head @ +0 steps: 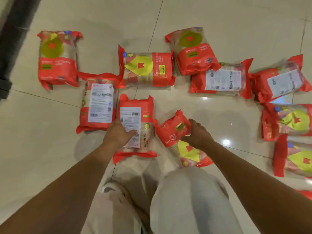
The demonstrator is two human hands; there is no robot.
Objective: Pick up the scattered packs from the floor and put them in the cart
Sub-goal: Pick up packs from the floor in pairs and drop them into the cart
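Several red packs with yellow marks or white labels lie scattered on the glossy tiled floor. My left hand rests on a label-up pack just ahead of my feet, fingers curled over its middle. My right hand grips the side of a tilted pack with a yellow mark, one end lifted. Beside the left-hand pack lies another label-up pack. Further off lie a yellow-mark pack and a far-left pack. No cart is in view.
More packs sit at the back right, and along the right edge. My legs in pale trousers fill the lower middle. A dark strip runs along the upper left.
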